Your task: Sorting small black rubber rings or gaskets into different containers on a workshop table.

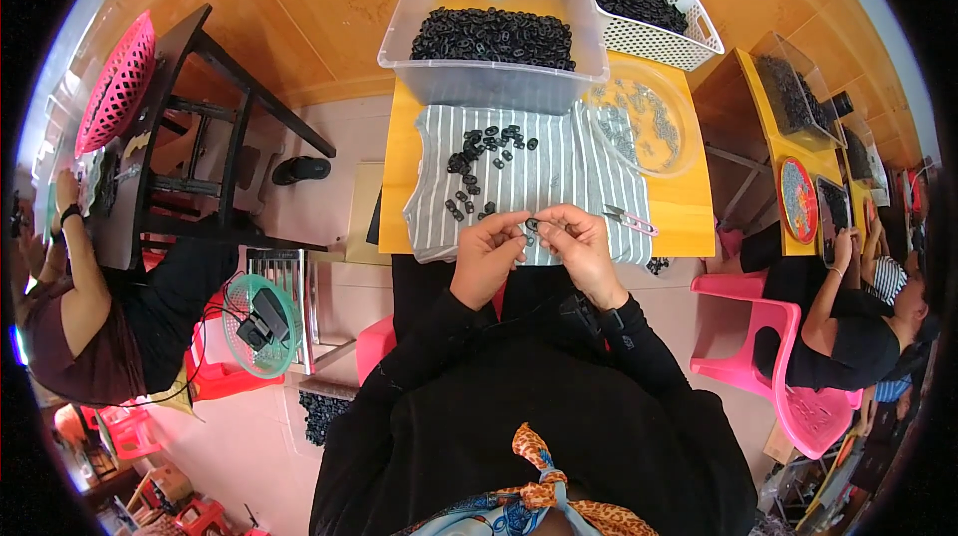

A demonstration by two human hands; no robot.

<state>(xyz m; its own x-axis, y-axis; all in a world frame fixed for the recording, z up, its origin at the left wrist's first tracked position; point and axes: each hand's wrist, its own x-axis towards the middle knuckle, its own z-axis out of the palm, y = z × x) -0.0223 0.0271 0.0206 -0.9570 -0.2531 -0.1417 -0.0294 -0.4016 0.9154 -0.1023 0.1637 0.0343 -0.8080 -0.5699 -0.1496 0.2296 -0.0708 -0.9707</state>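
Fingertips (548,230) of the right hand (587,255) are pinched, as far as can be seen, on a small black piece (532,225) held just above the cloth. Fingers (507,223) of the left hand (487,259) come in from the other side, index reaching to the piece — whether they grip it or merely touch its edge, I cannot tell, since it is tiny and partly covered.

It looks light and fairly stiff, probably moulded plastic, perhaps a little slick at its rounded edges. Crushing seems unlikely; slipping out of the pinch is the likelier trouble. Its outer rim, between thumb and index pads, looks the best place to take hold.

Beneath the fingers lies a striped cloth (569,187), soft enough to catch a drop. Ahead and to their left sits a loose scatter of black pieces (471,152); just right of the right hand lie pink-handled snips (633,222), points toward the fingers — worth minding on any sideways move. The table (682,212) has its near edge close under the wrists, so the freer room is forward, over the cloth. Farther ahead, a clear tub (489,87) walls that space off, with a round clear tray (687,142) of small silvery parts ahead and right, and a white basket (689,49) beyond it.
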